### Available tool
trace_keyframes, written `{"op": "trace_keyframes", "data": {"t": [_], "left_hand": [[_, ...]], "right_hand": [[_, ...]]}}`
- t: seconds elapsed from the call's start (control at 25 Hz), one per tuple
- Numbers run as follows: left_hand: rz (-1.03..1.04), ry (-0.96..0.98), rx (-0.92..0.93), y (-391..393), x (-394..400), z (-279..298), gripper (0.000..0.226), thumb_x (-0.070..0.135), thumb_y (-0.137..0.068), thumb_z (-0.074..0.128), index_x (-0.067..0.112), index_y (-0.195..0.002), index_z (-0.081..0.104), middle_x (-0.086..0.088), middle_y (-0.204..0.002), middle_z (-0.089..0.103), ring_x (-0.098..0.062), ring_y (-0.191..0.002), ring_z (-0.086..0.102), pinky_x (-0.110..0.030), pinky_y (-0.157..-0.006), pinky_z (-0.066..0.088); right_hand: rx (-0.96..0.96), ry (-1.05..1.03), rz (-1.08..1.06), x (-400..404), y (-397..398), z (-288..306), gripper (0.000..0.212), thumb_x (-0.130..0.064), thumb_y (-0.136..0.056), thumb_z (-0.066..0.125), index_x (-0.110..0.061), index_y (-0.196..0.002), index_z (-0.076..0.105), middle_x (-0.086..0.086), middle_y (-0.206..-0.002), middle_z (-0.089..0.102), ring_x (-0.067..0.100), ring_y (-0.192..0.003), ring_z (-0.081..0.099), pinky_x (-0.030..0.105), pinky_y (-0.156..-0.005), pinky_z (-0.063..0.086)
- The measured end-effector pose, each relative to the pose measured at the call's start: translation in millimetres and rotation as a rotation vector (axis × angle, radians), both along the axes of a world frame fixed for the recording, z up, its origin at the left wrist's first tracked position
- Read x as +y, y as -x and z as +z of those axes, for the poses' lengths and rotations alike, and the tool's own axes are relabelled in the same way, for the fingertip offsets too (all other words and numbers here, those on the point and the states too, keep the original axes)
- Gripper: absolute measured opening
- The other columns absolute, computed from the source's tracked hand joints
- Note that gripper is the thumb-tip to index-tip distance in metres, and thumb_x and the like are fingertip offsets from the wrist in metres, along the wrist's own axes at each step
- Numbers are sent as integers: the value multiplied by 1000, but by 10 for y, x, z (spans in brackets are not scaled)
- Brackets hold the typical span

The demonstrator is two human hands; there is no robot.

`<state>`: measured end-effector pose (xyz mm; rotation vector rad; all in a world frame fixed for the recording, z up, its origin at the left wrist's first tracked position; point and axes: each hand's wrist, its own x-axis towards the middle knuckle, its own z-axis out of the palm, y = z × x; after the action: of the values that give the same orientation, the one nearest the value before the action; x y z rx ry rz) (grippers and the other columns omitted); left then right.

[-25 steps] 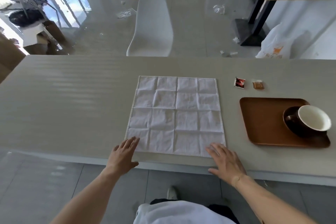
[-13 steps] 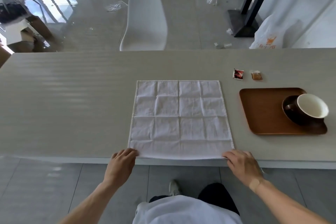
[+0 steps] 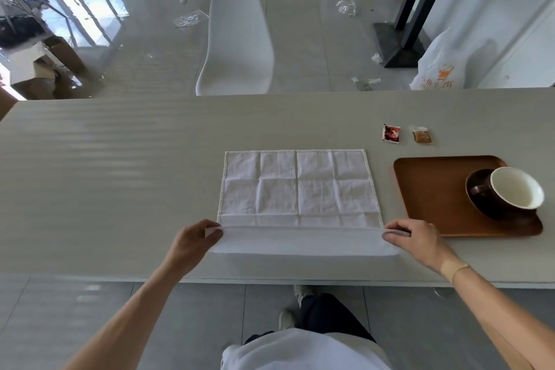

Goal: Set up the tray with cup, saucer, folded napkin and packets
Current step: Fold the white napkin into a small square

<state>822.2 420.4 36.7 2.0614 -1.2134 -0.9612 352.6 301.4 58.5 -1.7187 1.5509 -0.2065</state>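
A white creased napkin (image 3: 297, 186) lies spread on the table in front of me. Its near edge is lifted and curled over towards the far side. My left hand (image 3: 192, 245) pinches the near left corner and my right hand (image 3: 417, 239) pinches the near right corner. To the right sits a brown wooden tray (image 3: 432, 192). On the tray's right part a dark saucer (image 3: 477, 201) carries a dark cup (image 3: 516, 191) with a white inside. Beyond the tray lie two packets on the table, a red one (image 3: 391, 133) and a brown one (image 3: 422, 136).
The long pale table (image 3: 120, 174) stretches left of the napkin. A white chair (image 3: 237, 45) stands behind the far edge. A white plastic bag (image 3: 441, 66) and a second table's black leg (image 3: 411, 9) are on the floor at the back right.
Both hands went from resting flat near the napkin's near edge to pinching its near corners. The near edge now rises off the table and folds away from me.
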Motion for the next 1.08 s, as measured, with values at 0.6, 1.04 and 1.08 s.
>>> {"op": "trace_keyframes", "data": {"t": [0.6, 1.04, 1.08], "left_hand": [[435, 8, 380, -69, -1774, 8, 15, 17, -94, 59, 4, -94, 68, -10, -82, 54, -21, -75, 48, -34, -68, 41], [521, -111, 131, -156, -2376, -481, 15, 13, -91, 56, 13, -80, 65, 0, -62, 49, -20, -61, 40, -27, -51, 31], [533, -117, 100, -160, -2390, -502, 13, 14, -91, 57, 15, -82, 66, 1, -62, 53, -20, -61, 44, -26, -51, 34]], "right_hand": [[-255, -48, -299, -1708, -455, -161, 4, -26, -86, 70, -23, -89, 69, 0, -85, 68, 19, -79, 60, 31, -68, 44], [2, -76, -279, -2362, -770, -653, 13, -24, -91, 61, -17, -100, 68, 6, -100, 66, 23, -91, 57, 32, -78, 44], [44, -71, -259, -2375, -781, -665, 13, -24, -91, 60, -18, -100, 68, 5, -99, 66, 22, -89, 56, 30, -76, 43]]}}
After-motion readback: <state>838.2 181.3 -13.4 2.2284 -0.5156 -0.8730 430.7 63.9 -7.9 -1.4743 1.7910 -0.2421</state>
